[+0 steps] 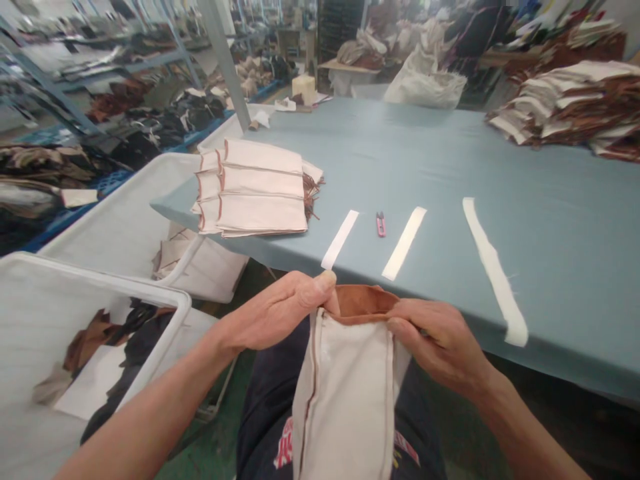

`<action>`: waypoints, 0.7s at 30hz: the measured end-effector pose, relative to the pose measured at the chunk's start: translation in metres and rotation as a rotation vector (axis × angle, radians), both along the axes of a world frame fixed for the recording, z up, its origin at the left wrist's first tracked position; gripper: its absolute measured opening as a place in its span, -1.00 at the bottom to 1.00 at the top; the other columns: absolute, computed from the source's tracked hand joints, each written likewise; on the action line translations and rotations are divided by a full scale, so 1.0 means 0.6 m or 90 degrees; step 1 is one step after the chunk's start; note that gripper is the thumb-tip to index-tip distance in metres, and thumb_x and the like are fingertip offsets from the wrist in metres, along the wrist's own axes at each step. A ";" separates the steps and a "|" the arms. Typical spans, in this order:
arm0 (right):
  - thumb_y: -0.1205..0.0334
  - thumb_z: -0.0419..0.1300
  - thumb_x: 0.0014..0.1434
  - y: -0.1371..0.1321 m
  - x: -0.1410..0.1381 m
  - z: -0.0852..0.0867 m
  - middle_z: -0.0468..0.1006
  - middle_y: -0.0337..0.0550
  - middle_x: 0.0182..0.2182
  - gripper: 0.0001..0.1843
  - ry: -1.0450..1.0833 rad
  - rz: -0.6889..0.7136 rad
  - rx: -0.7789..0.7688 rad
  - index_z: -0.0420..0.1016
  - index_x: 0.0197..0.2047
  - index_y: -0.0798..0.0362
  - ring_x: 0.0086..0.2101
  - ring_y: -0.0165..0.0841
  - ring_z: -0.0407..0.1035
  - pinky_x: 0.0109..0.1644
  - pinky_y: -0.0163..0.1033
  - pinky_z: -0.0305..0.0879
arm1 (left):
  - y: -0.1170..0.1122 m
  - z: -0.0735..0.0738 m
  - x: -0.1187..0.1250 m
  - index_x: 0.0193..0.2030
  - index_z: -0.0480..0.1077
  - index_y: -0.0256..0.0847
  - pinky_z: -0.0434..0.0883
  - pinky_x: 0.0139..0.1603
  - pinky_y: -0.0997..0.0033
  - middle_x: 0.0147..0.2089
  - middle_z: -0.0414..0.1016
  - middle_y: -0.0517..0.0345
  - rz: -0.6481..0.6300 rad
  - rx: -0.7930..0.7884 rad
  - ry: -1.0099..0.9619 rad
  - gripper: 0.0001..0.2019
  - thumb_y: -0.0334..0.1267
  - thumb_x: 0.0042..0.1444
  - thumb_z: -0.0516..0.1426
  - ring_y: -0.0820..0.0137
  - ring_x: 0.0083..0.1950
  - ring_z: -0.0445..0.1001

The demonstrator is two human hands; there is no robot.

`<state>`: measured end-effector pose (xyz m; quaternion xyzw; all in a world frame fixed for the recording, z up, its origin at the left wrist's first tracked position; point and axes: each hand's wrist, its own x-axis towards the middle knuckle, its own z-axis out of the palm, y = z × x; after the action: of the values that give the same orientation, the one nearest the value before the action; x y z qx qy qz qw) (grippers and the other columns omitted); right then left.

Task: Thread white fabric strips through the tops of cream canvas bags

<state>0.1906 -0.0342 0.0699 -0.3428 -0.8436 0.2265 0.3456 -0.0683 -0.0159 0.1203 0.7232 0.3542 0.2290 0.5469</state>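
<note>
Both hands (287, 303) pinch, thumbs (324, 283) inward; bare forearms (173, 393) slant together.

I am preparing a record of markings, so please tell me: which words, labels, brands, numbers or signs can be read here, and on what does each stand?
No text reads with certainty.
Red lettering on the dark garment: partly hidden by the cream piece, too blurred to quote.
Three pale strips: no lettering visible.

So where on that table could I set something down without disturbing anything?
The widest bare patch of table lies between the stacked cream pieces and the brown-and-cream pile. Another lies right of the long white strip, nearer than that pile. It's crowded at the near left: the stack, then the pink snips between two short strips.
</note>
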 end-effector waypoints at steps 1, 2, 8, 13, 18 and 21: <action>0.34 0.08 0.38 0.001 0.002 -0.015 0.49 -0.24 -0.56 -0.67 0.008 -0.021 -0.021 0.43 -0.45 0.03 -0.55 -0.40 0.34 -0.43 -0.30 0.23 | 0.000 -0.004 0.006 -0.42 0.46 -0.27 0.32 -0.24 0.41 -0.45 0.42 0.16 0.005 0.005 0.003 -0.30 0.19 0.46 -0.22 0.39 -0.37 0.32; 0.32 0.07 0.39 0.002 0.003 -0.029 0.54 -0.21 -0.53 -0.67 0.017 -0.037 -0.054 0.48 -0.42 0.04 -0.52 -0.38 0.39 -0.41 -0.30 0.28 | 0.000 -0.008 0.011 -0.40 0.46 -0.27 0.32 -0.24 0.41 -0.44 0.42 0.16 0.007 0.010 0.005 -0.30 0.18 0.46 -0.23 0.39 -0.37 0.33; 0.21 0.06 0.43 0.006 -0.010 -0.065 0.65 -0.12 -0.39 -0.68 0.085 -0.038 -0.236 0.58 -0.28 0.07 -0.37 -0.31 0.50 -0.21 -0.26 0.42 | 0.002 -0.018 0.024 -0.26 0.47 -0.30 0.35 -0.13 0.38 -0.30 0.47 0.12 -0.083 -0.022 -0.040 -0.50 0.02 0.46 -0.10 0.36 -0.26 0.37; 0.26 0.07 0.43 0.019 -0.015 -0.067 0.64 -0.13 -0.34 -0.72 0.115 -0.036 -0.275 0.57 -0.25 0.08 -0.34 -0.34 0.46 -0.18 -0.27 0.38 | 0.007 -0.022 0.025 -0.21 0.50 -0.34 0.29 -0.24 0.46 -0.32 0.45 0.14 -0.115 -0.070 -0.032 -0.68 -0.11 0.36 0.08 0.41 -0.30 0.34; 0.25 0.07 0.45 0.020 -0.014 -0.074 0.63 -0.16 -0.32 -0.73 0.115 -0.032 -0.306 0.55 -0.23 0.07 -0.31 -0.35 0.46 -0.16 -0.27 0.34 | 0.010 -0.028 0.027 -0.27 0.49 -0.35 0.25 -0.29 0.49 -0.35 0.43 0.17 -0.107 -0.066 -0.042 -0.71 -0.14 0.32 0.14 0.45 -0.33 0.30; 0.24 0.08 0.44 0.019 -0.015 -0.071 0.63 -0.16 -0.32 -0.74 0.111 -0.032 -0.315 0.55 -0.23 0.08 -0.31 -0.34 0.45 -0.18 -0.27 0.32 | 0.011 -0.029 0.026 -0.29 0.50 -0.35 0.24 -0.31 0.51 -0.37 0.41 0.18 -0.091 -0.092 -0.060 -0.72 -0.16 0.33 0.14 0.46 -0.34 0.28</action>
<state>0.1817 -0.0226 0.0271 -0.4171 -0.7208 0.4461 0.3278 -0.0525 -0.0090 0.1027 0.6937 0.2908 0.1971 0.6288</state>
